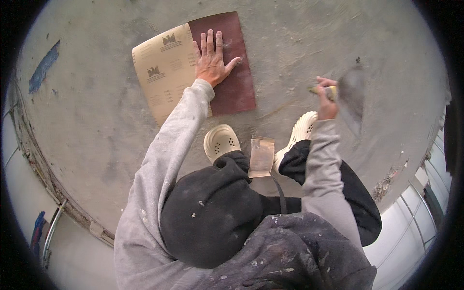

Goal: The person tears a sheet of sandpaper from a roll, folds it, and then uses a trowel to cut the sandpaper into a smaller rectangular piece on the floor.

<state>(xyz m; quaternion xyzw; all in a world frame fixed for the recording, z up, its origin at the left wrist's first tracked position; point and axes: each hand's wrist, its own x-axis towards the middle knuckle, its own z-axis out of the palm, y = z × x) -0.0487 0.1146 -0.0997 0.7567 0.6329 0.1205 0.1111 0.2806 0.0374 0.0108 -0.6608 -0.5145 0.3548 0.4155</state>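
My left hand [210, 60] lies flat, fingers spread, on a sheet of sandpaper [233, 89]. Part of the sheet is folded over, so its tan printed backing [164, 72] shows at left and the dark red grit side at right. Off to the right, my right hand [326, 99] grips the yellowish handle of a wide putty knife [352, 96]. Its broad grey blade is smeared by motion, apart from the sandpaper and pointing right. Whether the blade touches the floor, I cannot tell.
Pale clogs [221, 142] on my feet stand on the rough grey floor [290, 43]. A small tan rectangular pouch [262, 155] hangs between them near a dark strap [280, 193]. A blue patch [44, 67] marks the far left. Rubble [385, 181] lies by the right edge.
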